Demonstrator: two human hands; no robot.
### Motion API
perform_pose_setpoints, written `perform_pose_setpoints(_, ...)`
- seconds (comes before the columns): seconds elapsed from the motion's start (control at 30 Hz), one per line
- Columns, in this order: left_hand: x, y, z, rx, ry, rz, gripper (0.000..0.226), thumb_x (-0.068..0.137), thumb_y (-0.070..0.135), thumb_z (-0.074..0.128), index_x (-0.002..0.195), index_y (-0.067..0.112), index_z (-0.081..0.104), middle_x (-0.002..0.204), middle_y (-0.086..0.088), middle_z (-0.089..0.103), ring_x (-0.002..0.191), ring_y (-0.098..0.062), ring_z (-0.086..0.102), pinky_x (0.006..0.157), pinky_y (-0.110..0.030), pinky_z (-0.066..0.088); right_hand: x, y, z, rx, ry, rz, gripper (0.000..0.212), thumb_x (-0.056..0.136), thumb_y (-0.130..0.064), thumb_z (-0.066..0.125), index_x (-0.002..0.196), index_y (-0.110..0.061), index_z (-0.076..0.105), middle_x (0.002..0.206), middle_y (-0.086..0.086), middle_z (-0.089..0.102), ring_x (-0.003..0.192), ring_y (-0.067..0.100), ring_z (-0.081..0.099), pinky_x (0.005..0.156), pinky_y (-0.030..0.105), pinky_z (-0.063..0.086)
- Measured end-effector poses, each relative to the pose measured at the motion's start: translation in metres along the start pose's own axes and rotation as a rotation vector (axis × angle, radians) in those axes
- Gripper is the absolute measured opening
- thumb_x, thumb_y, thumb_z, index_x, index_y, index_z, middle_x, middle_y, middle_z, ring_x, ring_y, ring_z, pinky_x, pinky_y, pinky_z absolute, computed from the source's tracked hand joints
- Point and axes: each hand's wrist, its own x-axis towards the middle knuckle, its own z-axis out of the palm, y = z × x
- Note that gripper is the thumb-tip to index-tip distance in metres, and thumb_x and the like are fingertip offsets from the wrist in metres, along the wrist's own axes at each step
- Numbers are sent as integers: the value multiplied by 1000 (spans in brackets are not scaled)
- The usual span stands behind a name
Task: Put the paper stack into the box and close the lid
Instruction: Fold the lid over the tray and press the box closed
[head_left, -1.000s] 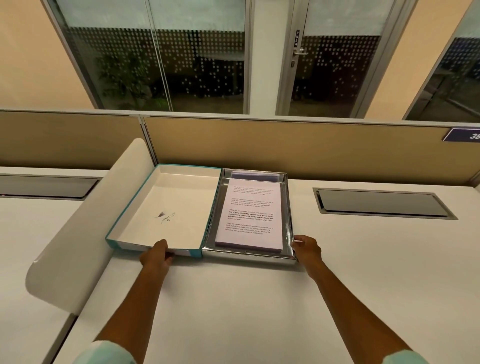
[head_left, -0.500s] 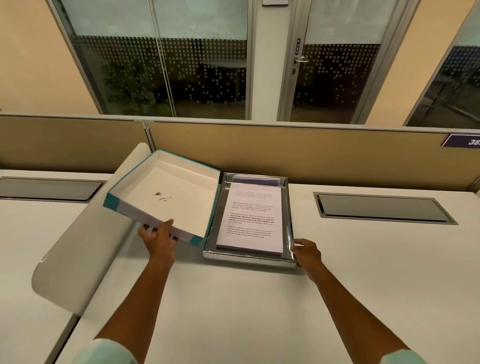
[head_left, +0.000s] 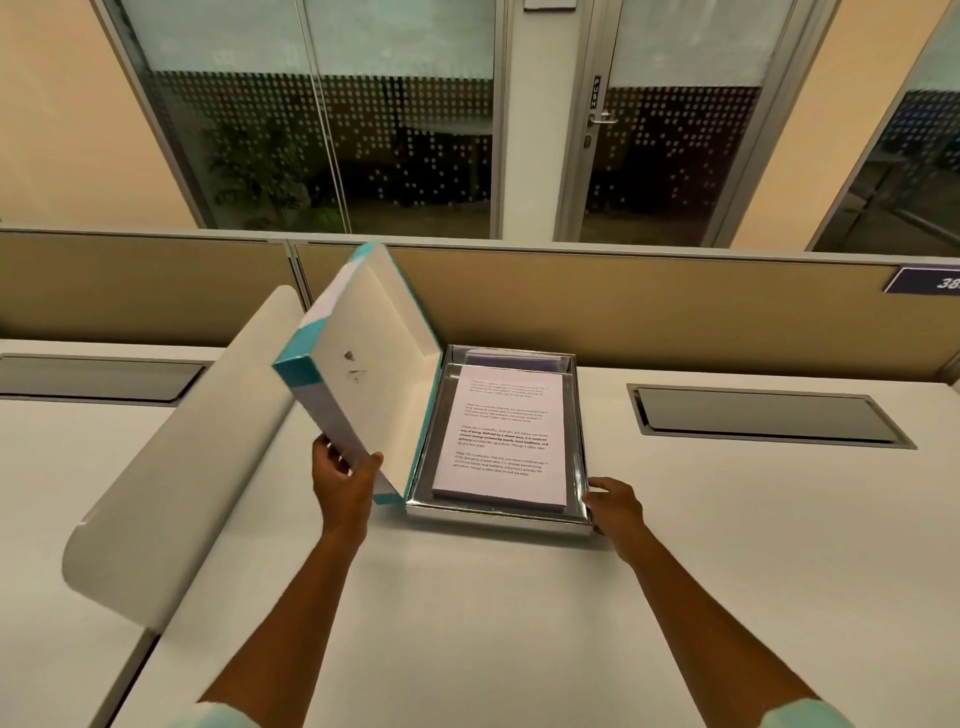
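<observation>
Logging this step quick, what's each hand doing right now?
Left hand: closed on the lid, lifting it.
Right hand: resting on the box corner, grip unclear.

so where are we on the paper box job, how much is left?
Done: the paper stack lies flat inside the silver box. In hand: the left hand grips the teal lid by its near edge, raised steeply on its hinge side; the right hand steadies the box's near right corner. Left: swing the lid down shut.
</observation>
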Motion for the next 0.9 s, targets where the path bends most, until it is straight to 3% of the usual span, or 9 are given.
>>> perform_pose_setpoints(0.17, -17, 0, 16, 224, -133, 163, 67, 79, 6, 75, 135, 17, 40, 136, -11, 54, 124, -27, 54, 100, -47, 50, -3, -2, 0, 32, -1, 34, 36, 87, -8, 59, 122, -16, 63, 115, 15, 66, 78, 23, 60, 57, 26, 48)
perform_pose_setpoints(0.23, -23, 2, 24, 288, -165, 240, 64, 79, 10, 76, 133, 22, 43, 132, -6, 56, 119, -14, 56, 96, -34, 51, -3, -2, 0, 49, 2, 48, 36, 87, -8, 59, 120, -17, 64, 108, 14, 67, 69, 19, 59, 54, 25, 48)
perform_pose_setpoints(0.3, -28, 4, 32, 304, -225, 284, 60, 80, 16, 75, 126, 40, 43, 123, 11, 57, 109, 5, 58, 85, -12, 50, -3, -2, 0, 61, 5, 61, 35, 86, -8, 59, 119, -19, 65, 103, 14, 68, 63, 15, 57, 52, 24, 48)
perform_pose_setpoints(0.37, -32, 2, 38, 347, -297, 311, 59, 83, 20, 72, 124, 49, 40, 118, 17, 55, 109, 12, 55, 79, -3, 48, -2, -1, 0, 75, 6, 67, 34, 86, -8, 59, 118, -19, 65, 91, 10, 67, 61, 15, 56, 52, 24, 48)
perform_pose_setpoints(0.43, -38, -1, 44, 429, -350, 384, 57, 85, 19, 69, 129, 41, 40, 124, 12, 53, 112, 5, 54, 87, -12, 51, -2, -1, 1, 93, -2, 67, 33, 88, -9, 58, 119, -18, 65, 85, 8, 65, 66, 18, 58, 58, 28, 50)
perform_pose_setpoints(0.57, -50, -21, 58, 680, -394, 597, 64, 80, -2, 68, 139, 12, 47, 139, -10, 53, 131, -26, 48, 108, -48, 43, -1, -1, -1, 138, -51, 81, 29, 95, -19, 55, 123, -15, 63, 112, 14, 66, 101, 34, 63, 86, 43, 55)
perform_pose_setpoints(0.63, -58, -26, 65, 819, -433, 653, 68, 76, -10, 66, 138, 11, 49, 142, -14, 52, 133, -35, 46, 109, -58, 38, -2, -2, -3, 184, -82, 113, 23, 96, -26, 52, 113, -17, 64, 117, 14, 66, 101, 34, 63, 86, 44, 55)
perform_pose_setpoints(0.7, -62, -31, 72, 924, -434, 745, 67, 71, -14, 70, 132, 10, 57, 137, -16, 57, 126, -41, 53, 103, -62, 42, -4, -6, -4, 221, -103, 150, 22, 97, -34, 49, 107, -19, 61, 113, 9, 66, 93, 30, 64, 79, 41, 54)
perform_pose_setpoints(0.9, -66, -43, 88, 1013, -447, 802, 70, 66, -11, 77, 130, 12, 60, 135, -15, 59, 123, -42, 55, 105, -60, 32, 0, -12, -4, 263, -149, 173, 53, 95, -57, 34, 127, -20, 54, 122, 7, 61, 114, 34, 56, 97, 46, 47)
